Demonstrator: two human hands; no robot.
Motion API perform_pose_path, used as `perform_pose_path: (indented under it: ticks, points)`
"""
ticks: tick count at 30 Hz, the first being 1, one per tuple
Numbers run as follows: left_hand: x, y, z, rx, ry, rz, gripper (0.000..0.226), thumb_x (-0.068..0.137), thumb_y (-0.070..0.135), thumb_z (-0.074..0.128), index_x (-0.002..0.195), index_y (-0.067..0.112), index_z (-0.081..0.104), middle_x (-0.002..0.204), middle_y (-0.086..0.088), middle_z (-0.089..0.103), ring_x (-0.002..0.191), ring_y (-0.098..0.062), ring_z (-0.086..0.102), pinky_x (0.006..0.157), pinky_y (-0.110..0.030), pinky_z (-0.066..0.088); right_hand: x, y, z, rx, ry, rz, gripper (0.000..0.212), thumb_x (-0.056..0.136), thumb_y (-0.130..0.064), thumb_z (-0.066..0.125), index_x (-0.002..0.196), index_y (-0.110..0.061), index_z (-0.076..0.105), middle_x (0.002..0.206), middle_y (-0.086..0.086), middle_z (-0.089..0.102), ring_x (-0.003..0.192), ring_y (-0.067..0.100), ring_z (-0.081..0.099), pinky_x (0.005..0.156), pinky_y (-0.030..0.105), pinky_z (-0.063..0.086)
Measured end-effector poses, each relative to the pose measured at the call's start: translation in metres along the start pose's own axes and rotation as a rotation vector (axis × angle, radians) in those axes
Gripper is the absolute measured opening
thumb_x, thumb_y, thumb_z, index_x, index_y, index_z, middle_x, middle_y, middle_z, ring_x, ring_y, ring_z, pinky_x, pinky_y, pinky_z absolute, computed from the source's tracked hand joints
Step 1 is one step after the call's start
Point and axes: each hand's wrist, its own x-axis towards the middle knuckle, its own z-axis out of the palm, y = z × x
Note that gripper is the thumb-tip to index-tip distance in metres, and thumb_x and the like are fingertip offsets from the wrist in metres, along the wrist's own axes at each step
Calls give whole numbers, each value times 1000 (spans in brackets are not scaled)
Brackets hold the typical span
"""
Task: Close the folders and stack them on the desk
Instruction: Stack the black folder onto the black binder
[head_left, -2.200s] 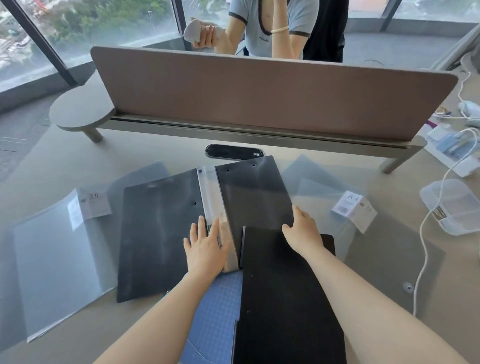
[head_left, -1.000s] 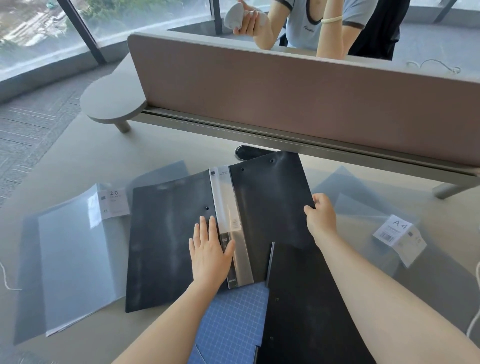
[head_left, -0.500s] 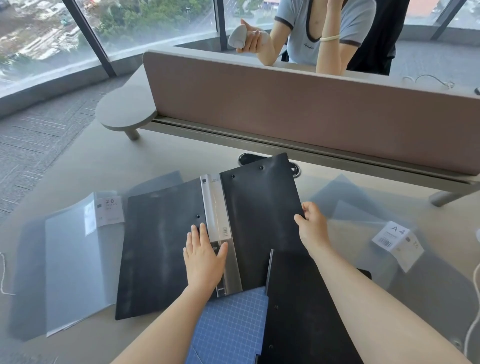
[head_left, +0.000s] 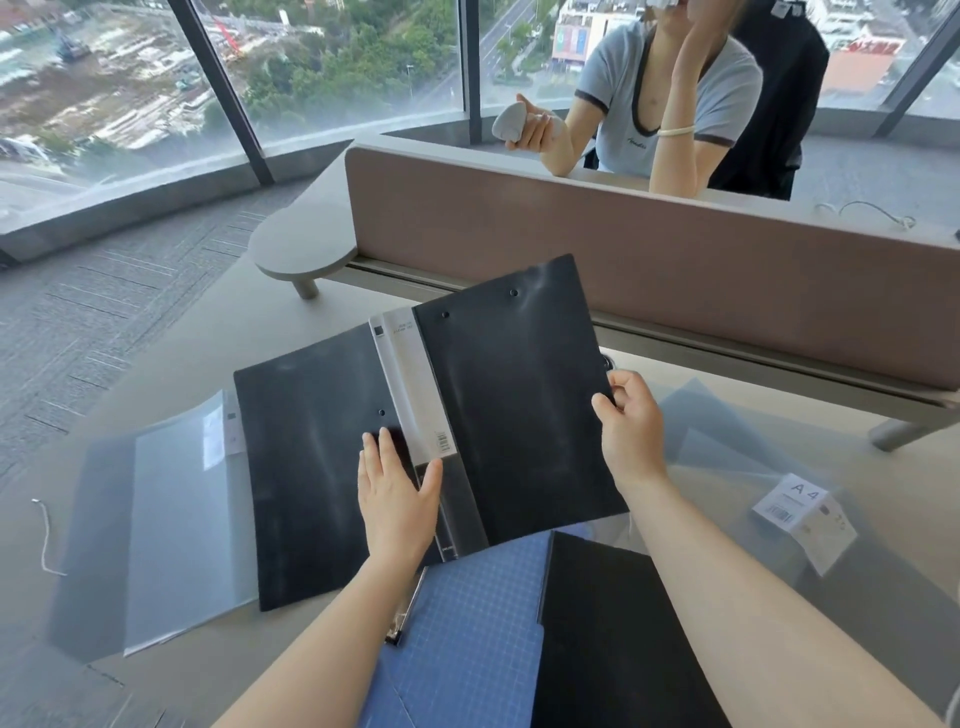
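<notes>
A black folder (head_left: 311, 483) lies open in the middle of the desk, grey spine in the centre. My left hand (head_left: 397, 493) presses flat on its left cover beside the spine. My right hand (head_left: 631, 431) grips the right edge of its right cover (head_left: 519, 405), which is lifted and tilted up off the desk. A clear folder (head_left: 171, 525) lies open at the left. Another clear folder (head_left: 727, 452) with an A4 label (head_left: 802, 512) lies open at the right. A closed black folder (head_left: 613, 639) rests on a blue grid folder (head_left: 467, 634) near me.
A brown divider panel (head_left: 675, 280) runs across the far side of the desk, with a person seated behind it. A small round side shelf (head_left: 301, 244) juts out at the divider's left end. A white cord (head_left: 44, 540) lies at the far left.
My right hand moved from the folder's lower right to its right edge and raised that cover off the desk. My left hand stayed pressed by the spine. The view tilted up.
</notes>
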Motion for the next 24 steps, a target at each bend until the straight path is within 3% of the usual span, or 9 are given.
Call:
perform_pose_path:
  ticks: [2,6,9,12,15,17,21,24]
  points:
    - [1,3,-7,-80,30,-12,82,94,49,53,157,18,11,167,-5,6,153,-26,7,123,-48,15,-2,-11,-1,41,-6,-39,19,90,0,52,98,-15,61,97,0,73,91,13,68,85,25,52]
    - [-1,15,-24,-248,89,-17,85,92,49,57,157,20,10,167,-2,6,153,-23,6,123,-47,16,-6,-36,-7,180,-11,-100,21,90,5,51,95,-13,61,85,2,71,75,4,66,70,13,51]
    - [-4,28,-39,-388,124,-14,85,92,45,61,158,22,12,166,0,9,152,-20,7,121,-43,15,-11,-52,-14,291,-32,-127,28,88,6,52,84,-21,60,80,1,67,75,10,63,72,22,52]
    - [-5,41,-53,-607,96,45,81,90,44,64,156,29,18,161,5,26,147,-16,27,120,-43,27,-18,-64,-19,412,-77,-135,32,89,7,52,81,-23,61,84,5,66,81,18,61,76,31,53]
    - [-12,59,-67,-737,16,108,70,89,42,66,149,27,34,145,3,50,128,-16,51,104,-31,46,-27,-75,-22,510,-118,-133,33,90,9,50,83,-22,61,83,3,70,81,21,64,76,33,55]
    - [-16,68,-74,-750,-5,148,65,83,45,64,140,21,45,130,-3,60,117,-20,59,99,-34,52,-33,-81,-25,544,-130,-127,28,91,9,50,90,-17,59,85,4,72,83,23,65,77,35,56]
    - [-24,81,-80,-808,-37,193,61,77,44,67,130,16,52,118,-8,63,109,-24,61,81,-22,52,-42,-82,-35,600,-117,-102,26,91,8,49,94,-16,59,90,7,73,86,25,65,81,41,55]
    - [-29,86,-80,-835,-84,212,57,76,42,69,125,16,55,115,-9,65,107,-25,62,78,-21,52,-47,-78,-45,618,-100,-88,29,91,9,48,92,-17,61,90,7,73,84,24,66,79,41,56]
